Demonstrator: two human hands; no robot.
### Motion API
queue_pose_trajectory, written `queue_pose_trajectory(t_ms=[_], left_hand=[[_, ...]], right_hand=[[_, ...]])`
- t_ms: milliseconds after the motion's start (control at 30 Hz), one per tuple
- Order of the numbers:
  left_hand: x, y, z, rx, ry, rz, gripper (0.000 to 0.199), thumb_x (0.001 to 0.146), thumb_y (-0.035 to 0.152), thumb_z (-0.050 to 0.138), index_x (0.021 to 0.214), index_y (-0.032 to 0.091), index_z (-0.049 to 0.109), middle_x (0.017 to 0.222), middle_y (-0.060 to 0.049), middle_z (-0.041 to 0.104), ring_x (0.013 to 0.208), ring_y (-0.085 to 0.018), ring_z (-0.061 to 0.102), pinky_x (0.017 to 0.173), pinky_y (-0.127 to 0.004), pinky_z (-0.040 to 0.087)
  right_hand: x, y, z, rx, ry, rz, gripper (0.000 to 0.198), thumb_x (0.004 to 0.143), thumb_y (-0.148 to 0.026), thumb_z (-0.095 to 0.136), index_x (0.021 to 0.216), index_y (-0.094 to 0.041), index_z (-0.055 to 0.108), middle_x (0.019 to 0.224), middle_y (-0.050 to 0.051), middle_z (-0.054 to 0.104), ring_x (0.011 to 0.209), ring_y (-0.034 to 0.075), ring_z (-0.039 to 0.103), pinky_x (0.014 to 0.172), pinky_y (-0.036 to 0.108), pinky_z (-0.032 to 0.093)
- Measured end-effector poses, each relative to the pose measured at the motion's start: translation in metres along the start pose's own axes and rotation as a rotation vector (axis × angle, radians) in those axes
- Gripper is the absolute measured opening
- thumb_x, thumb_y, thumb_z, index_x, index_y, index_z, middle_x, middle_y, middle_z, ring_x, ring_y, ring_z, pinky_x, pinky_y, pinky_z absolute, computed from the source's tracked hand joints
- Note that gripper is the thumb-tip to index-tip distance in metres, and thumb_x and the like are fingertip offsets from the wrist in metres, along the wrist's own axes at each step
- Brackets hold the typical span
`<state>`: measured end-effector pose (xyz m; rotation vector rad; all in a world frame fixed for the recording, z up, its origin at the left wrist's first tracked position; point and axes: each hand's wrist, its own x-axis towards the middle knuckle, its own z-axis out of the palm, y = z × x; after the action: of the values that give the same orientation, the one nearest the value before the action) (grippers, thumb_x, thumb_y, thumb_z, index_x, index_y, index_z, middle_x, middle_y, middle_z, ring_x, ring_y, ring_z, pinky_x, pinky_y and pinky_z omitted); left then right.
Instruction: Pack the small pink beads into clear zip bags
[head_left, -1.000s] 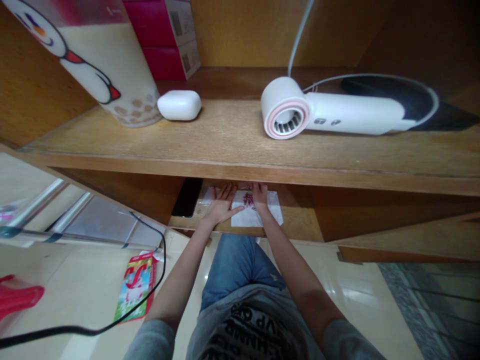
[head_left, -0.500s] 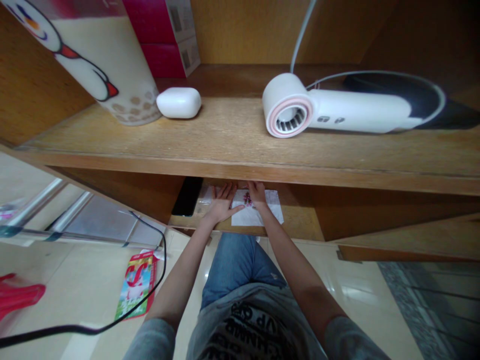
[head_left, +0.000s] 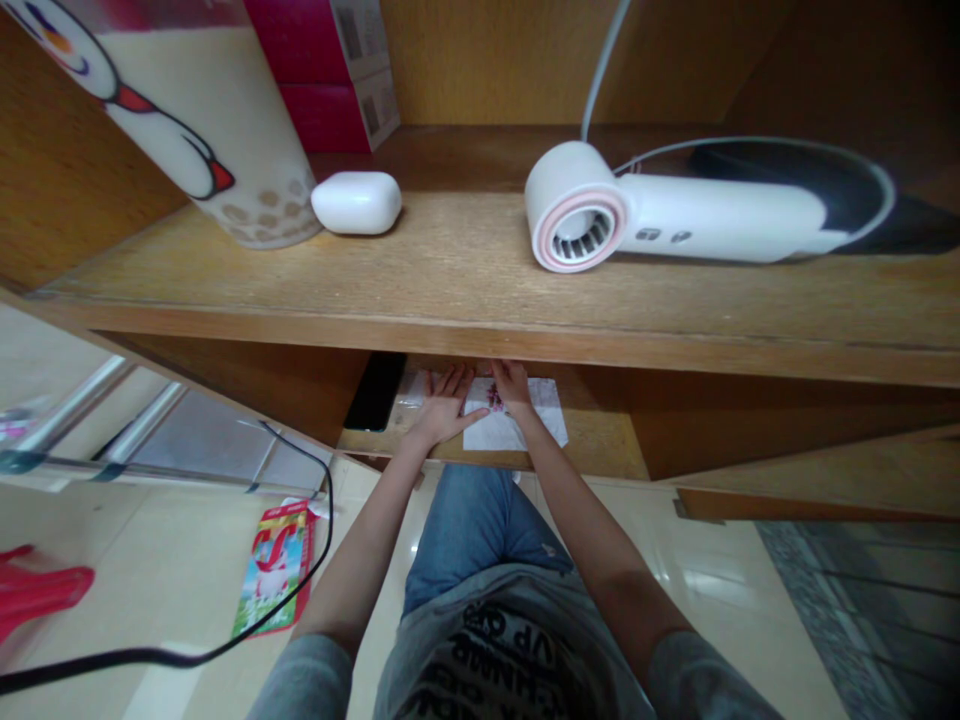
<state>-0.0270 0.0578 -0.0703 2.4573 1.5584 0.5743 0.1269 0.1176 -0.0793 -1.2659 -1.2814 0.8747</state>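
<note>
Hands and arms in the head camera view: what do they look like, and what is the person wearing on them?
Both forearms are bare. The left hand and right hand wear no gloves; no rings or watch are visible. Short grey sleeves cover the upper arms, part of a grey T-shirt with black lettering, worn above blue jeans.

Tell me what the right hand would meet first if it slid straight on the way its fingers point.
Nothing visible: the right hand lies flat on the white paper, pointing deeper under the upper shelf, which hides whatever lies beyond.
</note>
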Motion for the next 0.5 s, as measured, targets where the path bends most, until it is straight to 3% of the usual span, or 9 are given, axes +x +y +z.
queue_pose_trajectory(t_ms=[267, 500], left_hand=[[0.0008, 0.0038, -0.0036, 0.121, -0.083, -0.044, 0.073, 0.079, 0.062, 0.038, 0.137, 0.019, 0.031, 0.141, -0.012, 0.033, 0.131, -0.03, 0.025, 0.107, -0.048, 0.012], [-0.0001, 0.0019, -0.0025, 0.113, -0.073, -0.027, 0.072, 0.079, 0.062, 0.039, 0.137, 0.02, 0.03, 0.142, -0.012, 0.032, 0.131, -0.029, 0.025, 0.107, -0.048, 0.008]], right_hand=[[-0.0012, 0.0024, -0.0008, -0.261, -0.083, -0.065, 0.046, 0.081, -0.055, 0.036, 0.06, -0.021, 0.057, 0.058, 0.003, 0.059, 0.068, 0.019, 0.059, 0.065, 0.028, 0.041], [-0.0015, 0.0009, -0.0003, -0.283, -0.08, -0.058, 0.05, 0.081, -0.059, 0.033, 0.063, -0.02, 0.059, 0.057, 0.004, 0.06, 0.064, 0.019, 0.06, 0.061, 0.028, 0.041]])
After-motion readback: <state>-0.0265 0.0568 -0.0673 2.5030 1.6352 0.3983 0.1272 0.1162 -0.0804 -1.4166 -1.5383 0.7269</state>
